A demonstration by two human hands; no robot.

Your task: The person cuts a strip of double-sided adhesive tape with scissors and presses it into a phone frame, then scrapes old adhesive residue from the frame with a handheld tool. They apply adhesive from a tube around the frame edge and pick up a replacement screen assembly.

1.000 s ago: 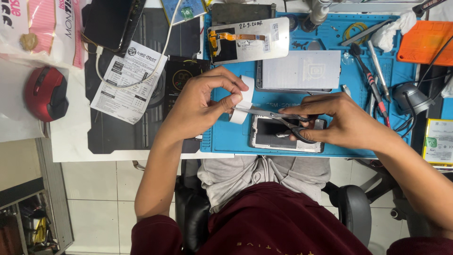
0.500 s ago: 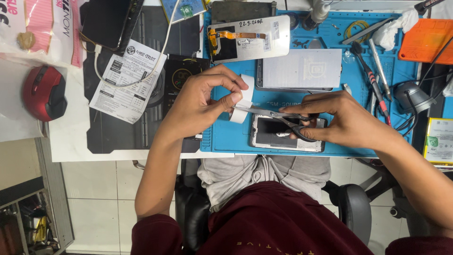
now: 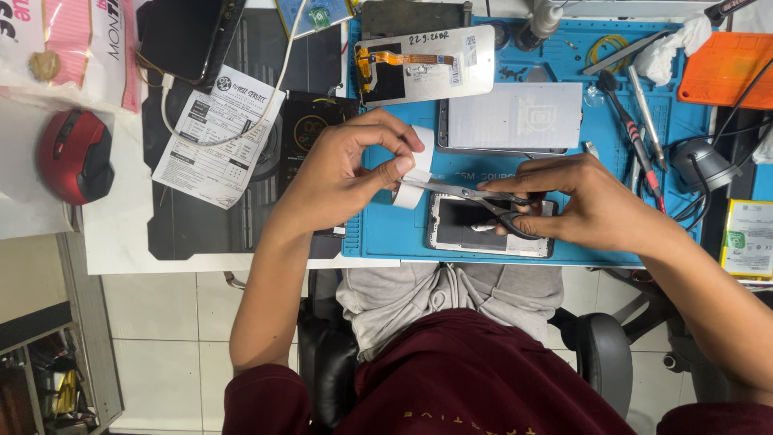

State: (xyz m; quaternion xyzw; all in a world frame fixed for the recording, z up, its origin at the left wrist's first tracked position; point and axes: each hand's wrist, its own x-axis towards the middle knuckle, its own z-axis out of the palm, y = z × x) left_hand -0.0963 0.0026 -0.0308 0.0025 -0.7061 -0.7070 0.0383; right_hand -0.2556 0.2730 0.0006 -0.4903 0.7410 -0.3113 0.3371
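Head view: off past the left knuckles sit a red mouse [image 3: 74, 155] and a printed paper slip [image 3: 216, 137]. The left hand [image 3: 342, 173] pinches a small roll of white tape [image 3: 412, 177] between thumb and fingertips. Touching that tape from the right are the blades of the scissors [image 3: 475, 200], fingers of the right hand [image 3: 592, 205] curled through the handles. Beneath those fingers lies an opened phone [image 3: 491, 225] on the blue mat [image 3: 620, 234].

I work at a phone repair workshop: my table carries a blue repair mat [image 3: 403, 234], an opened phone [image 3: 491, 227], a detached screen panel [image 3: 427, 68], screwdrivers [image 3: 632, 137] and a red mouse [image 3: 74, 157].
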